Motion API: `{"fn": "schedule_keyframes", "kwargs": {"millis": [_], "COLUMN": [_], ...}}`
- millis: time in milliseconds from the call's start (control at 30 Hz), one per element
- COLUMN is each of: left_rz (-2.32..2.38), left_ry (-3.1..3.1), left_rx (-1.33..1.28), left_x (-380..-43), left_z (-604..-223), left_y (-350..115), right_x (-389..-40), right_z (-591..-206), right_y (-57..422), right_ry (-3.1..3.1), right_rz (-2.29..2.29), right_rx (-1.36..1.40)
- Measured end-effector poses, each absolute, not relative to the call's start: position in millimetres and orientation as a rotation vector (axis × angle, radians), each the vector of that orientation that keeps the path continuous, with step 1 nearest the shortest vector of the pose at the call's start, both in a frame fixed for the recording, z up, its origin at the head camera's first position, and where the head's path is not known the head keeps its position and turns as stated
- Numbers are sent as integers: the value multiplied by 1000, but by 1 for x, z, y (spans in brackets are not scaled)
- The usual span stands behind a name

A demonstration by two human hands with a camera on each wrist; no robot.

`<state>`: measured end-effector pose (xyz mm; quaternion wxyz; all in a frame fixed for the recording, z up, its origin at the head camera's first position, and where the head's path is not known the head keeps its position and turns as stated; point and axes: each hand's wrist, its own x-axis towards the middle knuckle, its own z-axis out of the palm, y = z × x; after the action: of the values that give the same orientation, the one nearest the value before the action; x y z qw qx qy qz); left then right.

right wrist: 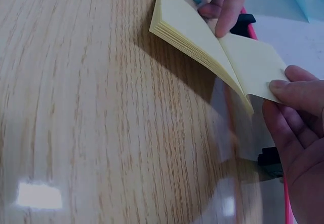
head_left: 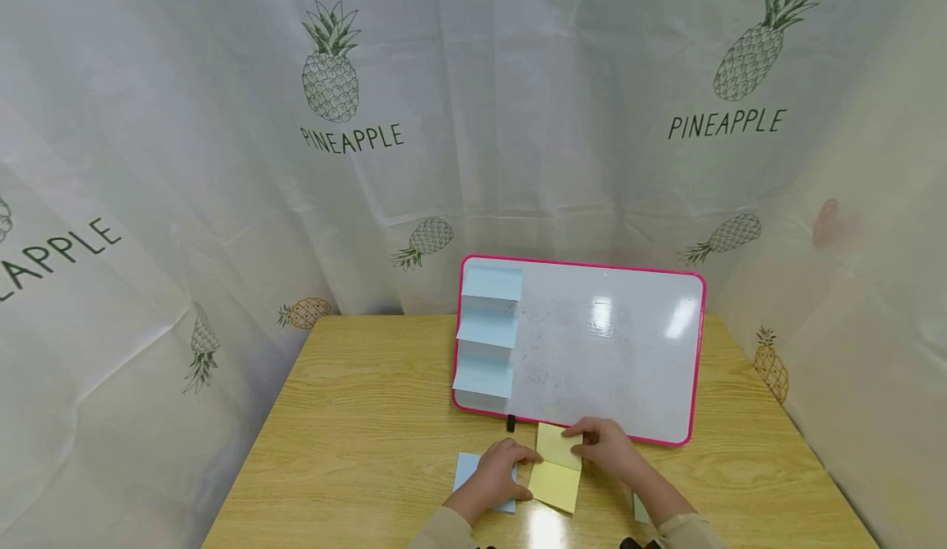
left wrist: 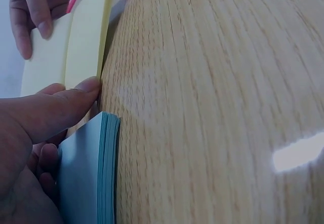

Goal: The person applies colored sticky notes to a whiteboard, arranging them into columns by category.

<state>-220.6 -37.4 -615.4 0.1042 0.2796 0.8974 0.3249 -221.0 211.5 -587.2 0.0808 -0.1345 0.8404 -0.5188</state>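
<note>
A yellow sticky-note pad (head_left: 556, 487) is held between both hands, its top sheet (head_left: 556, 444) folded back toward the whiteboard. My left hand (head_left: 497, 477) grips the pad by its left side; in the left wrist view the thumb (left wrist: 87, 85) presses on the pad's face. With thumb and fingers, my right hand (head_left: 608, 452) pinches the far edge of the lifted sheet, which still joins the pad along the crease. In the right wrist view the pad (right wrist: 192, 44) is tilted, one end raised off the table. A blue sticky-note pad (left wrist: 83, 168) lies under my left hand.
Behind the hands lies a pink-rimmed whiteboard (head_left: 607, 352) with three light-blue notes (head_left: 484, 376) down its left side. A small black piece (head_left: 510, 423) sits at its near edge. A greenish pad (head_left: 640, 509) is partly hidden beneath my right forearm. Pineapple-print curtains (head_left: 533, 163) surround the wooden table (head_left: 355, 417).
</note>
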Motion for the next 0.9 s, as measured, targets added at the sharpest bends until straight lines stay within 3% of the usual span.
{"fn": "schedule_keyframes", "kwargs": {"millis": [900], "left_rz": [977], "left_ry": [2633], "left_rx": [845], "left_x": [-221], "left_z": [-617], "left_y": [-38], "right_x": [-231], "right_z": [-584], "right_y": [216], "right_ry": [2581], "right_rz": [-1506], "right_rx": [-423]}}
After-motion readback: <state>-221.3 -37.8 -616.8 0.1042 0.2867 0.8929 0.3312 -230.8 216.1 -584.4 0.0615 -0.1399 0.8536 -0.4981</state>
